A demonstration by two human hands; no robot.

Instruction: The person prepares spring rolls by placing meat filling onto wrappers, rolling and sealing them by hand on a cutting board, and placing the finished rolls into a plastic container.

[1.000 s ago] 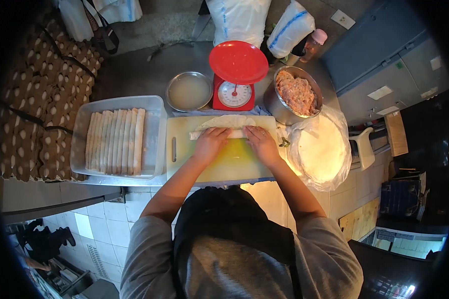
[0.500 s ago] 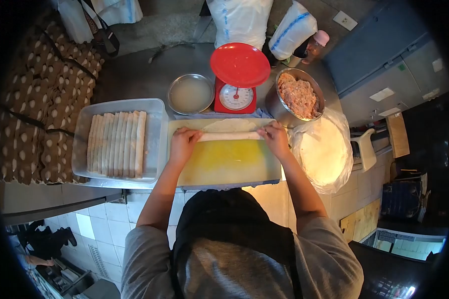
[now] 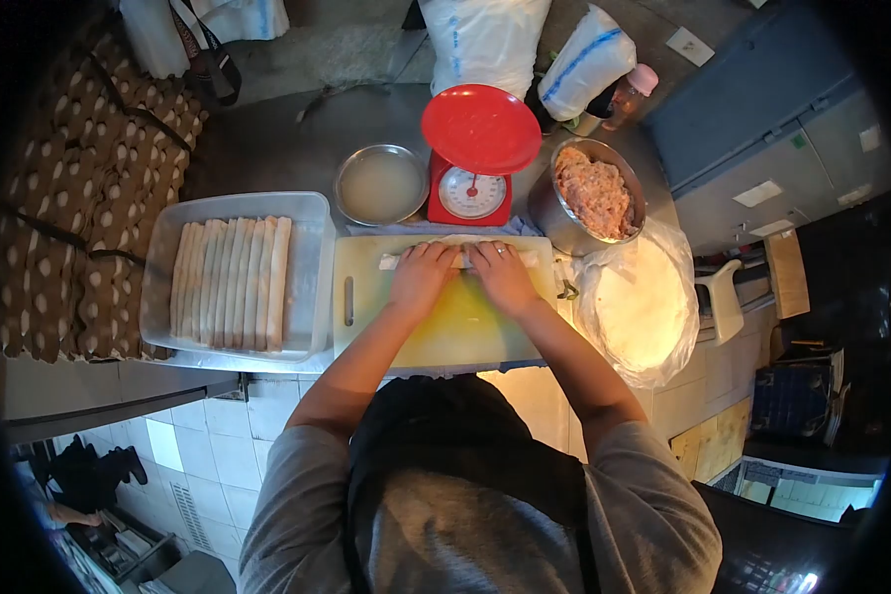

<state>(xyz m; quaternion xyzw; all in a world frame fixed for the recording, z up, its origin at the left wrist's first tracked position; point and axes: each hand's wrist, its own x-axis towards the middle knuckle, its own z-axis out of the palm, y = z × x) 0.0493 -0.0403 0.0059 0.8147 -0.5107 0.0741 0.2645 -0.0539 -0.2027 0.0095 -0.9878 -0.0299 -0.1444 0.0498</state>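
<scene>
A long, thin uncooked spring roll [image 3: 531,258] lies across the far part of a pale cutting board [image 3: 366,342] with a yellow stain. My left hand [image 3: 424,277] and my right hand [image 3: 501,279] sit close together over its middle, fingers curled down onto it and covering that stretch. Both ends of the roll stick out past my hands. To the left, a clear plastic tub [image 3: 312,287] holds several finished rolls [image 3: 230,284] in a row. On the right, a plastic bag holds a stack of round wrappers [image 3: 636,302].
Behind the board stand a metal bowl of cloudy liquid [image 3: 381,186], a red kitchen scale [image 3: 470,193] and a metal pot of minced filling [image 3: 594,193]. Strapped egg trays [image 3: 89,218] are piled at far left. A grey cabinet [image 3: 762,129] borders the right.
My hands have moved inward from the two ends of the roll to its middle. The roll has shifted slightly toward the far edge, and less loose wrapper shows behind it.
</scene>
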